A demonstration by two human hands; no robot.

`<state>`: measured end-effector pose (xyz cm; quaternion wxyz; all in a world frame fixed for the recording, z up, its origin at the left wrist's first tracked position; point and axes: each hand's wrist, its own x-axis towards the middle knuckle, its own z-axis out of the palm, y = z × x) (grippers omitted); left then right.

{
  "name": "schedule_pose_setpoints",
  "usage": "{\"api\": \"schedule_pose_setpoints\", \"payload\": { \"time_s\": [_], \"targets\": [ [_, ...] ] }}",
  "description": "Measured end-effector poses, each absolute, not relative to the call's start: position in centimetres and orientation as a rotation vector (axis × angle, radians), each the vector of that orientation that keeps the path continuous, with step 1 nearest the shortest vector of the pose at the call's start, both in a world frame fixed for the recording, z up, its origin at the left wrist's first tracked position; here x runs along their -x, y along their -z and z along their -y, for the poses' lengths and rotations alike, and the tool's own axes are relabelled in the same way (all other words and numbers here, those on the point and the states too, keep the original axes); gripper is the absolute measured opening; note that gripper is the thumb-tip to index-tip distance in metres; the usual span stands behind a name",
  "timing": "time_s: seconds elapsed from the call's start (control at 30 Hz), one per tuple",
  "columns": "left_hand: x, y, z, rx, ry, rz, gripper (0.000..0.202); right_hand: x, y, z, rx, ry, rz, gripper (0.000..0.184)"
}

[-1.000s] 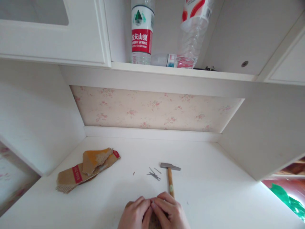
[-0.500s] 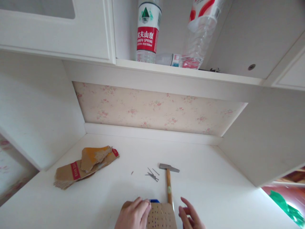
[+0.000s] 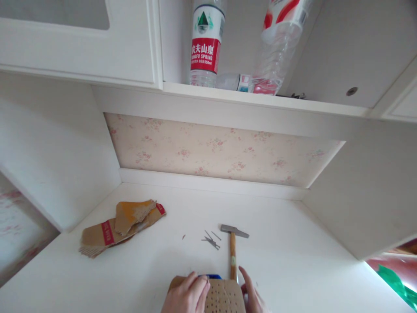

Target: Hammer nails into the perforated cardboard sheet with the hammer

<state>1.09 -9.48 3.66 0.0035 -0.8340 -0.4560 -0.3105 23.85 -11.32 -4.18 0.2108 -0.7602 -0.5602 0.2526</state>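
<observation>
At the bottom edge of the view my left hand rests with fingers curled over the left side of a tan perforated pad with a blue edge at its far side. On the pad's right side is my right hand, fingers extended along its edge. Just beyond the pad lies a hammer with a wooden handle and steel head, handle pointing toward me. Several loose nails lie left of the hammer head on the white desk.
Torn brown cardboard pieces lie at the desk's left. A shelf above holds a red-labelled water bottle, a second tilted clear bottle and a small bottle lying down. White cabinet walls flank the desk on both sides.
My hands, first pressed together, have parted and uncovered the perforated pad. The right hand swung out, then came back to the pad's right edge. The view shifted slightly.
</observation>
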Motion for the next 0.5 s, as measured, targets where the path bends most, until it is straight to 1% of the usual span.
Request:
{"api": "schedule_pose_setpoints", "payload": {
  "time_s": [0.23,0.37,0.5],
  "targets": [
    [-1.6,-4.3,9.6,2.559,0.987,1.383,0.049,-23.9,2.3,10.9,2.2,-0.762,1.699,0.076],
    [-1.8,-5.0,9.8,2.569,0.994,1.412,0.049,-24.1,2.4,10.9,2.161,-0.771,1.657,0.077],
    [-1.9,-4.9,9.8,2.513,1.06,1.42,0.052,-23.8,2.9,11.2,2.133,-0.699,1.569,0.072]
  ]
}}
